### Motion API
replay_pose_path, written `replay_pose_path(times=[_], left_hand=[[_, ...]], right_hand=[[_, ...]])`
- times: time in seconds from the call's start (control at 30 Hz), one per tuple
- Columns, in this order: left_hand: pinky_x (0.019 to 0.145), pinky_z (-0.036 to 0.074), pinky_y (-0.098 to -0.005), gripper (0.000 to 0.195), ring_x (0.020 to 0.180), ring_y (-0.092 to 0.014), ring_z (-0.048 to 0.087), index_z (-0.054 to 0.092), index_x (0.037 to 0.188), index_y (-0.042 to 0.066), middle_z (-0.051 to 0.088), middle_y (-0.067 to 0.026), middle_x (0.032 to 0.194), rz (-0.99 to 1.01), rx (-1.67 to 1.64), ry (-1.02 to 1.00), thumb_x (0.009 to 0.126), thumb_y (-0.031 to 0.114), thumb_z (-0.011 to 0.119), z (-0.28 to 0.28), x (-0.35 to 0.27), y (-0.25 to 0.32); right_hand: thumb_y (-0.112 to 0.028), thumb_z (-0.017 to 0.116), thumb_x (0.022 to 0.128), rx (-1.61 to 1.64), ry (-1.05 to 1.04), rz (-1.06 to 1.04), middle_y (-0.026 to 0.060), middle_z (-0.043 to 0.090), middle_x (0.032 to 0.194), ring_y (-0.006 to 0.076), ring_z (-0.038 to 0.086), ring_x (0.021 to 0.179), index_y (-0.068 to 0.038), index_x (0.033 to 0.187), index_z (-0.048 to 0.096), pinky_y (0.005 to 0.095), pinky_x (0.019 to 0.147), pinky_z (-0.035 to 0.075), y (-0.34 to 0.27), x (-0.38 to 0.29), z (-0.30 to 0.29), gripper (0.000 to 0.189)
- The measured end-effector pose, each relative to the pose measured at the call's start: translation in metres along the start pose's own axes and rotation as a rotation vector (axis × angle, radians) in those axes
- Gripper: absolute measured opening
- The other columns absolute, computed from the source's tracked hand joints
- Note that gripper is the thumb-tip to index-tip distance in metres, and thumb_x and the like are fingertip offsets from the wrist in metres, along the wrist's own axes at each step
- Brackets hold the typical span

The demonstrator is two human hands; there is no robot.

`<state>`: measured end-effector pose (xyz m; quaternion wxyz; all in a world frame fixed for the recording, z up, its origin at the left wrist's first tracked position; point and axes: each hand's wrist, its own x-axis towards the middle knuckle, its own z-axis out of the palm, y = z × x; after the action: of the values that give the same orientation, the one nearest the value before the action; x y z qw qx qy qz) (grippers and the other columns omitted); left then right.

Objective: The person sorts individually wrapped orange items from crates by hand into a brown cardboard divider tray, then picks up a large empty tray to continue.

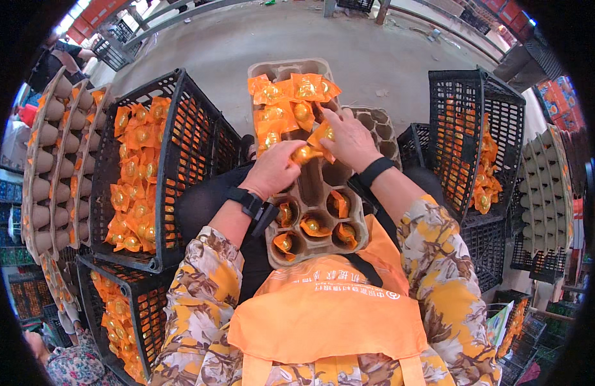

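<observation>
A molded pulp tray [311, 181] with deep round cups lies lengthwise before me, over my lap. Orange wrapped packets with round golden contents [273, 90] are heaped on its far part, and several more sit singly in the near cups. My left hand [274, 169] pinches one orange wrapped packet [304, 155] over the middle of the tray. Just right of it, my right hand [351, 139] has its fingers on another orange packet [322, 134]. The two packets are close together; whether they touch is unclear.
Black plastic crates of orange packets stand at left [169, 140], lower left [128, 284] and right [455, 144]. Upright stacks of pulp trays flank them [49, 159] [543, 193]. Another pulp tray [381, 126] lies partly under mine. Other people are at upper left and lower left.
</observation>
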<state>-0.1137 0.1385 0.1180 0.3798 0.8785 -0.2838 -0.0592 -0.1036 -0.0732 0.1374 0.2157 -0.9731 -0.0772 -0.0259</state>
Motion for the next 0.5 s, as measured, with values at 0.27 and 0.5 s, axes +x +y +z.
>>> replay_pose_path(times=[0.27, 0.5], left_hand=[[0.088, 0.047, -0.0368, 0.039, 0.103, -0.034, 0.060, 0.051, 0.124, 0.002, 0.062, -0.0192, 0.112, -0.093, -0.011, 0.185, 0.089, 0.018, 0.059, 0.008, 0.004, 0.009], [0.082, 0.049, -0.0329, 0.035, 0.094, -0.021, 0.063, 0.049, 0.119, -0.003, 0.064, -0.0167, 0.105, -0.229, -0.427, 0.473, 0.091, 0.016, 0.058, -0.021, -0.020, 0.010]], right_hand=[[-0.017, 0.072, 0.075, 0.131, 0.018, -0.134, 0.0154, 0.051, 0.101, 0.0365, 0.059, 0.091, -0.010, 0.110, 0.053, 0.0436, 0.077, 0.050, 0.021, -0.042, -0.024, 0.041], [-0.003, 0.062, 0.076, -0.057, -0.318, -0.351, 0.0165, 0.054, 0.096, 0.0351, 0.060, 0.085, -0.005, 0.100, 0.056, 0.0439, 0.073, 0.051, 0.005, -0.046, -0.001, 0.025]])
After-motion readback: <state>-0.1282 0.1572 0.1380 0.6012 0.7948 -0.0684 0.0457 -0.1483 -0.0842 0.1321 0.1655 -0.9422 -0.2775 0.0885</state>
